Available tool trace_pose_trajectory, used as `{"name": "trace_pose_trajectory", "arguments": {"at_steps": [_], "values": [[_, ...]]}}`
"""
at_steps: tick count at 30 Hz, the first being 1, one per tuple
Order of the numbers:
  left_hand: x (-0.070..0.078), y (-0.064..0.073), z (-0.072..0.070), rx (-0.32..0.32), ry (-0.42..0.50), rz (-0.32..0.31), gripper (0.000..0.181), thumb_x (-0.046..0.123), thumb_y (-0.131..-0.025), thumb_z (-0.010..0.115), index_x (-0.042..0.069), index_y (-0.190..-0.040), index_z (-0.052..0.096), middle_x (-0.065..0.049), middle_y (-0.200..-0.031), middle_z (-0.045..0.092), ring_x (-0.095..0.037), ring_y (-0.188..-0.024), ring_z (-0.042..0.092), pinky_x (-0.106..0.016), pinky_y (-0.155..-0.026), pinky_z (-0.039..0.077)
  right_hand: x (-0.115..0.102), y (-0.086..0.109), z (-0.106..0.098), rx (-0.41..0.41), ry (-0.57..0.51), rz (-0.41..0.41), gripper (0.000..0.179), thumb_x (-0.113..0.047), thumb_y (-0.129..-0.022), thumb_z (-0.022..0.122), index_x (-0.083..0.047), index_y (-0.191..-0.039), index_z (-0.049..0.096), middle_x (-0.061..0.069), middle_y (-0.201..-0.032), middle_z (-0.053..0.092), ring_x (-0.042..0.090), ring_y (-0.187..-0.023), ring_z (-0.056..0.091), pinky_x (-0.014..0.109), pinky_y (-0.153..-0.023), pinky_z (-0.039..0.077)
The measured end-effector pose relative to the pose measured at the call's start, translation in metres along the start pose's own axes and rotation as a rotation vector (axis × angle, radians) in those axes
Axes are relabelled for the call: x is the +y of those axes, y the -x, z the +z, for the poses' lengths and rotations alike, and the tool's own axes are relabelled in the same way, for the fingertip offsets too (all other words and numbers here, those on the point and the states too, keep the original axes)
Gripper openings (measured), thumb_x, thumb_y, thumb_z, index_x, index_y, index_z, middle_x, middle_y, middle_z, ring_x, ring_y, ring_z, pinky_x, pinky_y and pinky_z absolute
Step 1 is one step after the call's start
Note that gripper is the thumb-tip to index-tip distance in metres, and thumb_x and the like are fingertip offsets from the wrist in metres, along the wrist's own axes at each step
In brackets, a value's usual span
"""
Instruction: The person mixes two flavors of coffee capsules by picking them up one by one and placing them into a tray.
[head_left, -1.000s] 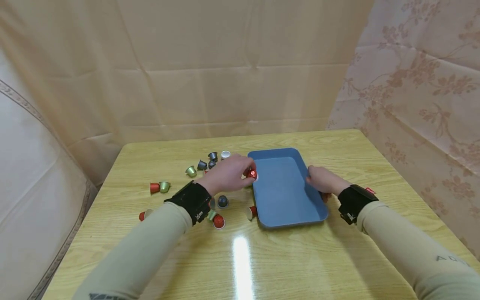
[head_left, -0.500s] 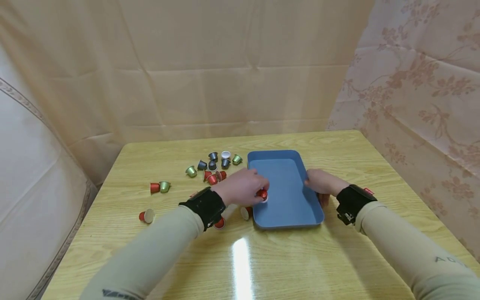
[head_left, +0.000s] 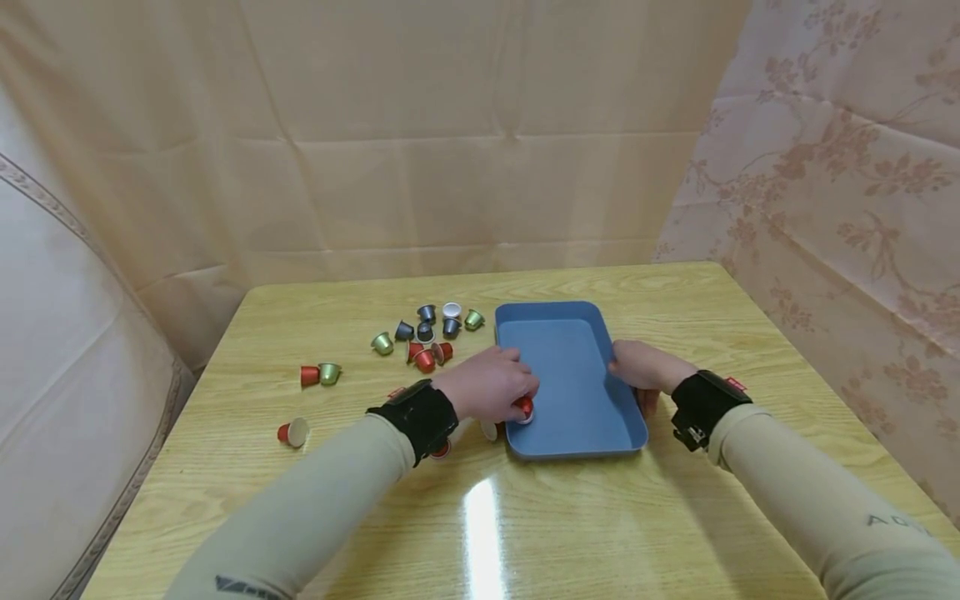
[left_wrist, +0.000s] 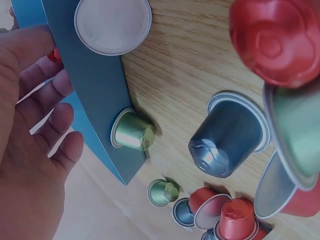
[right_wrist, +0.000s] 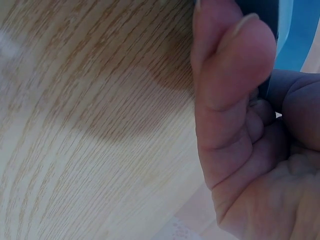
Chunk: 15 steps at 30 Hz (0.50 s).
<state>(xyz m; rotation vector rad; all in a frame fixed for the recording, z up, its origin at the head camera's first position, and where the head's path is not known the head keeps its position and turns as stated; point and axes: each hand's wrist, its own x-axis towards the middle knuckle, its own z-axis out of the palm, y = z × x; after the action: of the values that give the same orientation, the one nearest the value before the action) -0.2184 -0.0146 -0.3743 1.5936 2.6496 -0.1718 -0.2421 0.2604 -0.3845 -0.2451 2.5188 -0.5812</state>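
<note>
My left hand (head_left: 491, 385) reaches over the left wall of a blue rectangular tray (head_left: 573, 375) and pinches a red coffee capsule (head_left: 523, 406) low inside it. In the left wrist view, only a bit of this red capsule (left_wrist: 55, 56) shows past the tray wall (left_wrist: 95, 85). My right hand (head_left: 648, 367) grips the tray's right side, thumb at the rim and fingers curled on the outer side, as the right wrist view also shows. A green capsule (left_wrist: 134, 131) and a pale-lidded capsule (left_wrist: 114, 22) lie close by the left wall outside.
Left of the tray, several red, green and dark blue capsules (head_left: 424, 333) cluster on the wooden table (head_left: 600, 517). Farther left are a red capsule (head_left: 310, 376) beside a green capsule (head_left: 329, 373), and another red capsule (head_left: 297, 432). Cloth hangs (head_left: 450, 183) behind the table.
My left hand has carried the red capsule from the tray's left edge into the tray, then nearer to me. The right hand keeps its hold, and the tray has shifted very slightly.
</note>
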Motion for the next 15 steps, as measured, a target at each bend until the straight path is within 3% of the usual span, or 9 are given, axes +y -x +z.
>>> {"name": "trace_pose_trajectory", "arguments": {"at_steps": [9, 15], "values": [[0.0022, 0.0011, -0.0031, -0.040, -0.019, -0.016, 0.024, 0.046, -0.091, 0.063, 0.022, -0.092, 0.063, 0.009, -0.083, 0.051, -0.017, -0.084, 0.041, -0.031, -0.072, 0.035, -0.0005, -0.0012, 0.0027, 0.004, -0.003, -0.003, 0.030, -0.005, -0.100, 0.030, 0.020, -0.116, 0.036, 0.019, -0.049, 0.060, 0.030, -0.041, 0.061, 0.040, -0.039, 0.054], [-0.0033, 0.0030, 0.0002, -0.007, -0.018, -0.003, 0.024, 0.045, -0.095, 0.058, 0.022, -0.093, 0.062, 0.010, -0.087, 0.052, -0.017, -0.082, 0.040, -0.030, -0.071, 0.036, 0.0018, -0.0028, 0.0021, 0.005, 0.010, -0.007, 0.033, -0.005, -0.100, 0.031, 0.021, -0.119, 0.034, 0.018, -0.050, 0.061, 0.028, -0.041, 0.061, 0.038, -0.039, 0.053]]}}
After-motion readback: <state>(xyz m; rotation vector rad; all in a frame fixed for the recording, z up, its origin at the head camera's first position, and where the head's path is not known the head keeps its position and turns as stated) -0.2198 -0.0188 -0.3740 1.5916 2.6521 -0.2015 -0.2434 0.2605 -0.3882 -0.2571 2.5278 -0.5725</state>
